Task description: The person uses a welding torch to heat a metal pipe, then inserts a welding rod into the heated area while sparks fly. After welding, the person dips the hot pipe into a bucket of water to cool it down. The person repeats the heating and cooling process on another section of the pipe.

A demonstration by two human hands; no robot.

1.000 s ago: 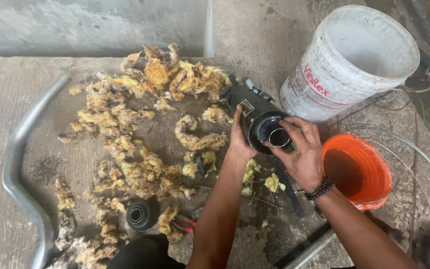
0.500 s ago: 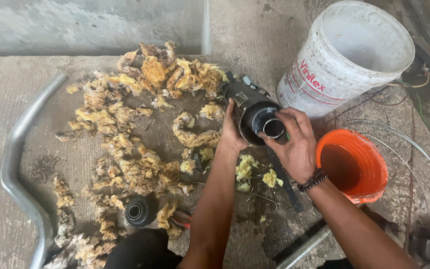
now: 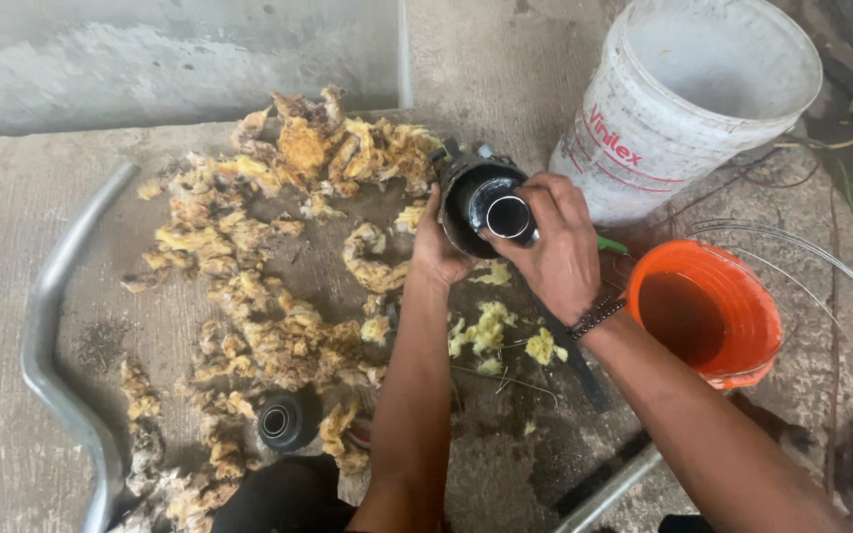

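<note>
We are working on a black metal canister (image 3: 466, 202), a short cylinder with an open mouth turned up toward us, which sits on the concrete floor (image 3: 12, 227) at about one o'clock from the middle of the view, just at the foot of the white bucket (image 3: 683, 109). Our left hand (image 3: 436, 252) is wrapped against its near side at seven o'clock, fingers closed on the wall to steady it. Our right hand (image 3: 555, 247) comes over from four o'clock and is closed on a shiny inner tube (image 3: 508, 217) that stands in the mouth, thumb and fingers pinching its rim. To do this well, we judge, we should keep the left hand firm so the body cannot roll, and keep the tube square to the bore, not cocked, turning gently if it binds. The orange bucket (image 3: 708, 316) of dark liquid stands close at four o'clock of the canister, so the right elbow needs watching. Yellow fibrous wadding (image 3: 278, 326) lies scattered at nine o'clock, a bent metal pipe (image 3: 51, 345) beyond it, and a small black end cap (image 3: 280, 419) at seven o'clock.
</note>
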